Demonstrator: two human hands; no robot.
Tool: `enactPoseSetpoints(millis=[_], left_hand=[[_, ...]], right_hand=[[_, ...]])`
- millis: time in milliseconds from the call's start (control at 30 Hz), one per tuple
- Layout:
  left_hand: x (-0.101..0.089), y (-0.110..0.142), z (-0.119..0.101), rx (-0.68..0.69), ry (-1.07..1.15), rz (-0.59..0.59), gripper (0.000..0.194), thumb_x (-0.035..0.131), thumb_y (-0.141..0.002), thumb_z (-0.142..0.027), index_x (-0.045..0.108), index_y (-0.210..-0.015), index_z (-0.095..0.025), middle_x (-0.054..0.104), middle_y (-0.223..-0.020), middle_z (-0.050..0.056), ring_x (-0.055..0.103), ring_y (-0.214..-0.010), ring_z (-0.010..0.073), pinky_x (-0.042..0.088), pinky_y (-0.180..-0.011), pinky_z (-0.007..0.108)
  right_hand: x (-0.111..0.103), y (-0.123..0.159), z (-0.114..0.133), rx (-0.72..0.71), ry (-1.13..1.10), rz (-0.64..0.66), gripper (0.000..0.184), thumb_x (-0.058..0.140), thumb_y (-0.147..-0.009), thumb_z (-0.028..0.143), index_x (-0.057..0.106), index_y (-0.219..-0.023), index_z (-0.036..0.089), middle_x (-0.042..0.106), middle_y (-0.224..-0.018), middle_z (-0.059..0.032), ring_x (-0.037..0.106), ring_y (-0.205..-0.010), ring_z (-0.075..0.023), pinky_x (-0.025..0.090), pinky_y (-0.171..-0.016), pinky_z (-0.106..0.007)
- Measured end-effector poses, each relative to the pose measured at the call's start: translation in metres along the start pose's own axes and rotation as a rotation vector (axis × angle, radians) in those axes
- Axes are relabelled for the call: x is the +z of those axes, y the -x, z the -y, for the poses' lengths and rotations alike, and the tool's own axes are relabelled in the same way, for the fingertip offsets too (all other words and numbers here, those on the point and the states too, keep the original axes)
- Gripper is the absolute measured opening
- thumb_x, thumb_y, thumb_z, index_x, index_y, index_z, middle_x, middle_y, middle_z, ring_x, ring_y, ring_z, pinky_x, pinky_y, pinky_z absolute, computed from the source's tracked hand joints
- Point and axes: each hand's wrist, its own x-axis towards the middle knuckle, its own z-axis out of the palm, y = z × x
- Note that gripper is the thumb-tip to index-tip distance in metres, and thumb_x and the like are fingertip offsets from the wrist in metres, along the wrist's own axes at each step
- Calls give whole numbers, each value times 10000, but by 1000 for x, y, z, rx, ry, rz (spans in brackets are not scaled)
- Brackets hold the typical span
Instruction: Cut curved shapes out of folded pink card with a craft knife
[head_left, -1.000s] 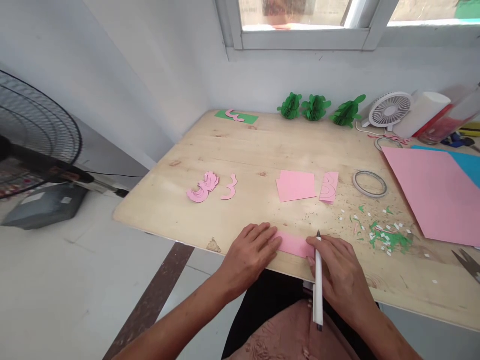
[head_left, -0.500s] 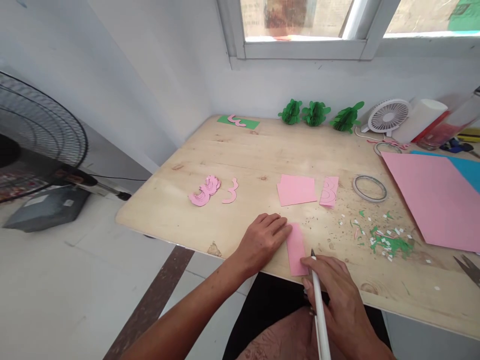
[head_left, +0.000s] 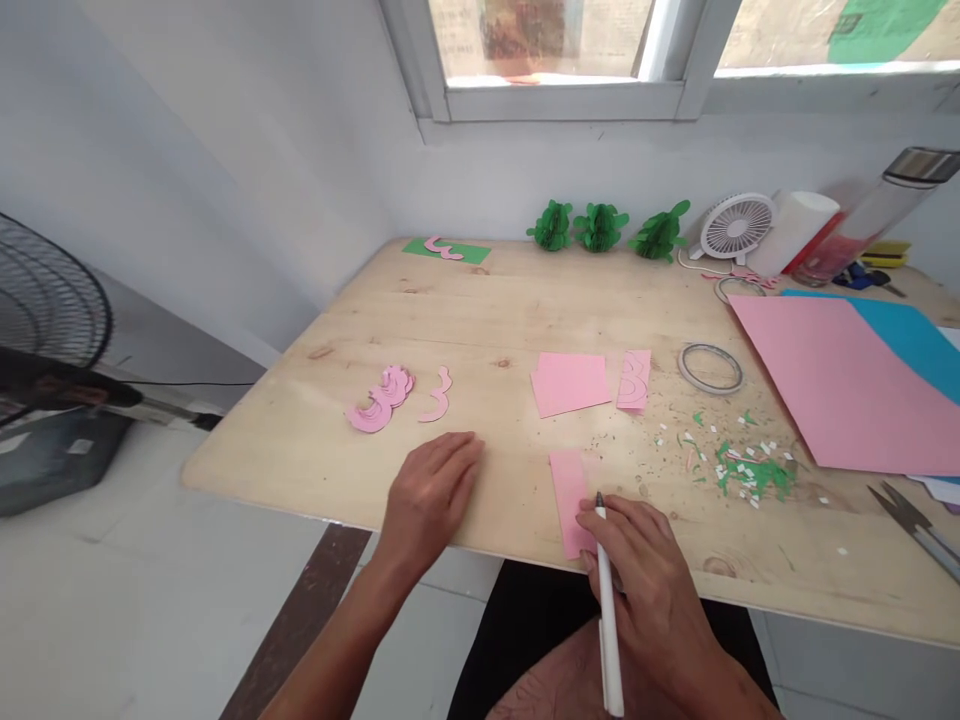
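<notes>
A white pen (head_left: 609,625) is held in the fingers of the right hand (head_left: 649,570), its dark tip pointed away from the body. A narrow pink paper strip (head_left: 568,490) is touched by the same hand at its near right side, by the front edge of the desk (head_left: 450,320). The left hand (head_left: 431,490) is laid on the desk, apart from the strip, its fingers stretched out and close together. Beyond it, a curved pink cut-out (head_left: 439,400) is set beside a pile of similar pieces (head_left: 380,400).
</notes>
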Motion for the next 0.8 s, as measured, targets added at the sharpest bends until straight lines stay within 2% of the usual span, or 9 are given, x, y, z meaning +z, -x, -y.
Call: enactPoseSetpoints(millis=[167,233,433,800], left_hand=[[-4,6,27,-54,-191,-75,218,496,-936,-201,648,-1093,-206,715,-1095,81,675,-1020,236,529,-863,379],[-6,5,35,-79,-268,-69,223,480,-940,-209,648,-1087,-197,714,-1101,94,682,-999,245,529,-828,376],[-10,-5,50,-165,-438,76,280,415,-937,-226,646,-1085,-171,698,-1135,126,672,-989,287,519,-751,396],[-6,-23,55,-153,-455,247,303,385,-944,-190,685,-982,-169,732,-1015,81,663,-902,268,503,-713,362]], right_hand=[[2,3,-2,-14,20,-8,330,454,-929,124,551,-1242,165,705,-1117,-100,595,-1114,-267,454,-928,-458],[0,3,-3,-29,22,-4,331,459,-933,131,545,-1251,162,699,-1144,-103,584,-1134,-270,441,-944,-466],[-3,1,-1,-118,19,58,331,488,-918,145,567,-1238,175,679,-1210,-98,548,-1210,-285,420,-975,-483],[6,-2,0,-95,80,97,284,464,-932,170,599,-1181,192,676,-1218,-80,553,-1209,-285,361,-1042,-502]])
